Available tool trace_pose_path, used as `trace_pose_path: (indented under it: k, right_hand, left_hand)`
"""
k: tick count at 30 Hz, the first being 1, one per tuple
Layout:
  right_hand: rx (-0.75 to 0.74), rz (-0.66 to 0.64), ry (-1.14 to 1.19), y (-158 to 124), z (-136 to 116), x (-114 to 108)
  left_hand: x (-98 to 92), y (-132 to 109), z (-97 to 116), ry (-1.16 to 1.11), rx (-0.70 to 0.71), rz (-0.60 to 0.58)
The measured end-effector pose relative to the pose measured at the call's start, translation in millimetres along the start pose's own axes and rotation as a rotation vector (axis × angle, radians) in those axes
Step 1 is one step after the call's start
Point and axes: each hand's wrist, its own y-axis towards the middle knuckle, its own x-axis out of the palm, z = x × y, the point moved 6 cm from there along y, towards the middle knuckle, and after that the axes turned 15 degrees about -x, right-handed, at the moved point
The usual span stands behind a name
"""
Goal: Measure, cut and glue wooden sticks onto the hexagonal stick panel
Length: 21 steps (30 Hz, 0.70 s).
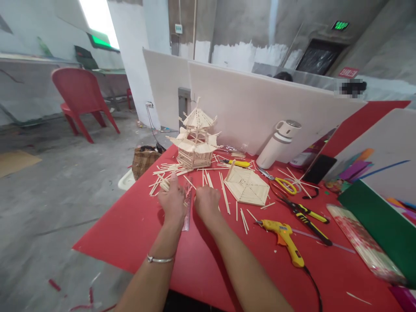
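Observation:
My left hand (173,200) is closed, with a small bunch of thin wooden sticks (165,184) showing at its thumb. Beside it my right hand (208,202) makes a fist, and one thin wooden stick (190,182) juts from it toward the left hand. A clear ruler (186,223) lies on the red tabletop (143,234) between and partly under the hands. Behind them stands a pagoda model (195,145) built of sticks. To the right of my right hand lies a flat hexagonal stick panel (248,186), with loose sticks around it.
A yellow glue gun (284,237), black-and-yellow pliers (307,219), scissors (282,184) and yellow-handled cutters (238,164) lie to the right. A white thermos (276,145) stands near the white partition (240,99). Bagged sticks (360,242) lie far right; a red chair (81,97) stands left.

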Motion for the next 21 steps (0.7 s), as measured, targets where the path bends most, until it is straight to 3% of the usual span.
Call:
trace_pose_path:
  k: [4,6,9,16,21]
  right_hand:
    - [0.043,-0.108,0.018,-17.9,8.3,0.8]
    - [0.071,-0.094,0.070,-34.4,16.7,0.9]
    - [0.117,0.017,0.228,-64.7,32.5,2.2]
    - [0.000,0.346,0.500,-110.0,41.4,3.2]
    - [-0.080,0.380,0.550,-113.4,36.1,2.6]
  left_hand:
    - [0.6,1.6,-7.1,0.027,-0.052,-0.021]
    - [1.0,2.4,-11.3,0.041,-0.086,-0.032]
    - [4.3,2.2,-18.8,0.099,-0.146,-0.088]
    - [13.6,-8.9,-39.4,0.434,-0.234,-0.253]
    - [16.9,-15.4,-43.1,0.636,-0.178,-0.303]
